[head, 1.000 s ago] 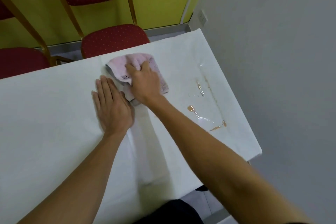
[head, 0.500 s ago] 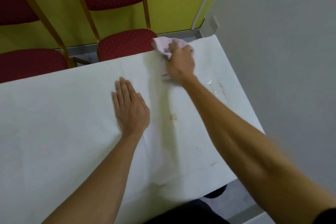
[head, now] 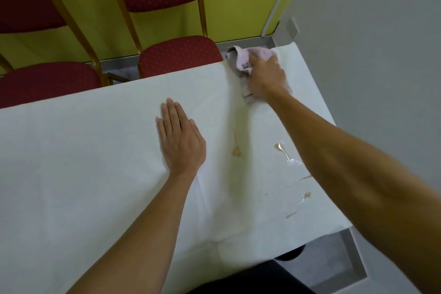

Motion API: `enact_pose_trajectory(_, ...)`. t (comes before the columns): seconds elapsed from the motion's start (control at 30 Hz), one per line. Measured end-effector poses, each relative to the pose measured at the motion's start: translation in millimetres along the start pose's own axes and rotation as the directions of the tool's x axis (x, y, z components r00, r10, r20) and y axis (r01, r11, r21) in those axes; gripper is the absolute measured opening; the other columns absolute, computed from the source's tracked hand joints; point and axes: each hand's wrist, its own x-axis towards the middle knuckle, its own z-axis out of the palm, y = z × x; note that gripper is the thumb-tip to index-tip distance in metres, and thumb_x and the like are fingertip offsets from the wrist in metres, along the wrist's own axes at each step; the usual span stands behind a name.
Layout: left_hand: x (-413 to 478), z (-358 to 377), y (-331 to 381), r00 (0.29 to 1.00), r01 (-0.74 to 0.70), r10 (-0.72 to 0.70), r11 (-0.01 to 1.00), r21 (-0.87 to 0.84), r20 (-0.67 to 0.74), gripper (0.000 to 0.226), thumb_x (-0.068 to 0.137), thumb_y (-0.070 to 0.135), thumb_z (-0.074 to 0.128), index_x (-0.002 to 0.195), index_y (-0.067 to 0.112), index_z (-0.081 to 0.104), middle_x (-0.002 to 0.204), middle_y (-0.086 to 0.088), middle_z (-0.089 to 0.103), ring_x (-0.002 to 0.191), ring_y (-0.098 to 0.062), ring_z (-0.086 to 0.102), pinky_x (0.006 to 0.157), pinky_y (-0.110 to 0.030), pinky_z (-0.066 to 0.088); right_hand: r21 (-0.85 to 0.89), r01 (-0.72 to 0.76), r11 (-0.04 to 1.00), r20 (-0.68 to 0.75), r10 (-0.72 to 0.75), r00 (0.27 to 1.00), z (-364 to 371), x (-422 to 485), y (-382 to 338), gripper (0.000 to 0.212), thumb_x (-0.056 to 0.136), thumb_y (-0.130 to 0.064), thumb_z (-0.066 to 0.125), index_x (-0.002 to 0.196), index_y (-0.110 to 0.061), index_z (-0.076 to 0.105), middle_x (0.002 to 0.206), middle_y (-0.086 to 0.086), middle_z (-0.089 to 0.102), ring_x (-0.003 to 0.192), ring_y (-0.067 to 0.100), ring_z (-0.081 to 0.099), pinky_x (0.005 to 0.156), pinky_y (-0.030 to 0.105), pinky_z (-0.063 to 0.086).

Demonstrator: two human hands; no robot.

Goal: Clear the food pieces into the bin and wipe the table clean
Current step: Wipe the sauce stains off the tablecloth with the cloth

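A white cloth covers the table (head: 83,174). My right hand (head: 266,79) presses a crumpled pink rag (head: 243,61) onto the cloth at the table's far edge, fingers curled over it. My left hand (head: 179,138) lies flat, palm down, in the middle of the table with fingers straight. A brown stain (head: 236,151) marks the cloth to the right of my left hand. Wet brownish spill patches (head: 280,148) and smears (head: 306,196) lie near the right edge, partly hidden by my right forearm.
Two red padded chairs (head: 179,55) (head: 47,79) with gold frames stand beyond the far edge against a yellow wall. A grey wall with a socket (head: 294,27) runs close along the table's right side. No bin is in view.
My right hand has carried the rag from beside my left hand to the far edge of the table, then slightly right. My left hand stays flat in place.
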Motion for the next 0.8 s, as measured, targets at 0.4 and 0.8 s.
enact_pose_trajectory(0.4, 0.4, 2.7, -2.3, 1.000, -0.007, 0.007, 1.000, -0.002, -0.011, 0.057, 0.106, 0.025, 0.025, 0.156, -0.002, 0.020, 0.165, -0.016, 0.016, 0.155, -0.029, 0.010, 0.125, -0.047, 0.013, 0.010, 0.238, 0.971, 0.039, -0.238, 0.970, 38.4, -40.1, -50.3, 0.060, 0.095, -0.038, 0.055, 0.151, -0.033, 0.035, 0.130, 0.020, 0.048, 0.115, 0.039, 0.051, 0.095, 0.042, 0.042)
enact_pose_trajectory(0.8, 0.2, 4.7, -3.2, 1.000, -0.022, 0.022, 0.999, -0.028, -0.010, 0.058, 0.106, 0.026, 0.023, 0.155, -0.004, 0.019, 0.165, -0.019, 0.016, 0.154, -0.032, 0.010, 0.125, -0.048, 0.011, 0.124, -0.038, 0.991, -0.055, 0.045, 0.997, -2.1, -34.1, 29.6, 0.050, 0.098, -0.034, 0.047, 0.147, -0.031, 0.039, 0.146, 0.022, 0.036, 0.132, 0.041, 0.040, 0.098, 0.037, 0.037)
